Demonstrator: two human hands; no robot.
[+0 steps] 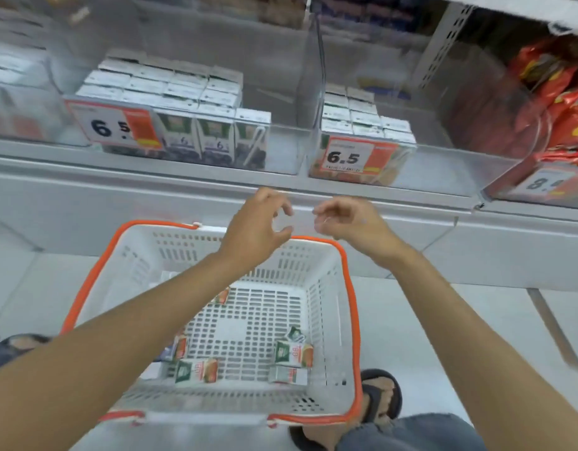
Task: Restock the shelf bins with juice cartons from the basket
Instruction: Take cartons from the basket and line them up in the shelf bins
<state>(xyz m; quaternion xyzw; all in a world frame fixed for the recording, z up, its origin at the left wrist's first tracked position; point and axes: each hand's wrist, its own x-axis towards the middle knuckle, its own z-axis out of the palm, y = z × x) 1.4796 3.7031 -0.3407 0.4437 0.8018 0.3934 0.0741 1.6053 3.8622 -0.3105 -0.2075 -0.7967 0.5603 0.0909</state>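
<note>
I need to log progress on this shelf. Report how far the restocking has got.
Done: the left bin holds several rows of cartons, and the right bin is partly filled, with bare space beside its stack. In hand: nothing; the left hand and right hand are both empty, raised in front of the shelf edge. Left: a few juice cartons lie in the basket, waiting to be shelved.

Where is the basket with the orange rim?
The basket sits on the floor in the lower middle of the head view, under both hands, below the shelf bins, with a sandalled foot at its right corner.
</note>
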